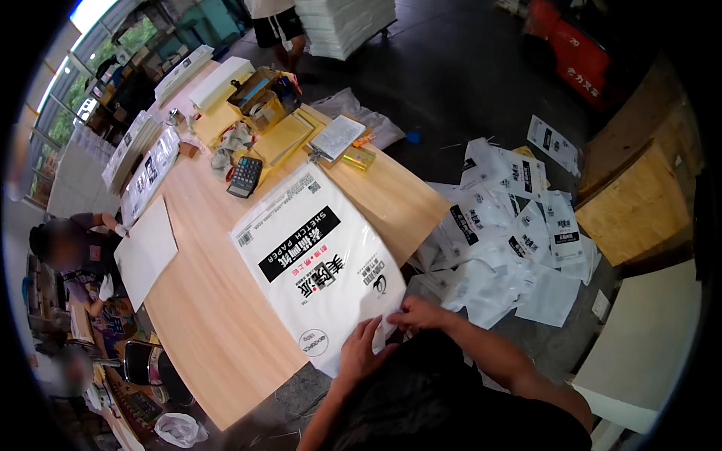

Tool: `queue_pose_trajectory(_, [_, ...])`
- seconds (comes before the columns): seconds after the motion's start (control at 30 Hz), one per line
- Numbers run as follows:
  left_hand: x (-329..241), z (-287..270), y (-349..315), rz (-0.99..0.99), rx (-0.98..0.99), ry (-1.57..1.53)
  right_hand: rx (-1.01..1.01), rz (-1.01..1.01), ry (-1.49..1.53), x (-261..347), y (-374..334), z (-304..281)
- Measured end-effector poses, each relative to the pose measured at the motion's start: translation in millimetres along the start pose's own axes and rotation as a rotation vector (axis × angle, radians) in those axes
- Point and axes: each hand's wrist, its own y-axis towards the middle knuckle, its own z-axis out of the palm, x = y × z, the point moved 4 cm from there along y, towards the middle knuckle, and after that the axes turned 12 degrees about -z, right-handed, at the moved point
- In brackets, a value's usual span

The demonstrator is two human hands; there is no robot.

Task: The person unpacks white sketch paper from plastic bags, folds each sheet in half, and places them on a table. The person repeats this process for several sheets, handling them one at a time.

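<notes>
A flat white pack of paper in a printed plastic bag lies at a slant on the wooden table, its near end hanging over the edge close to my body. My left hand rests on that near end, fingers stretched over the plastic and thumb apart. Beside it, my right hand is closed on the near right corner of the bag. Its fingertips are partly hidden.
On the table are a calculator, a clipboard and a box of tools. Printed bags litter the floor at right. Across the table, a gloved co-worker handles a white sheet.
</notes>
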Motion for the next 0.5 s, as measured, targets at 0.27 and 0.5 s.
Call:
queue_pose_trajectory(0.27, [34.1, -16.9, -14.6, -0.192, -0.216, -0.063, -0.058, -0.324, -0.471, -18.4, -8.5, 14.2])
queue_pose_trajectory(0.5, [-7.8, -31.3, -29.2, 0.007, -0.325, -0.016, -0.619, -0.520, -1.049, 51.9, -33.4, 29.2])
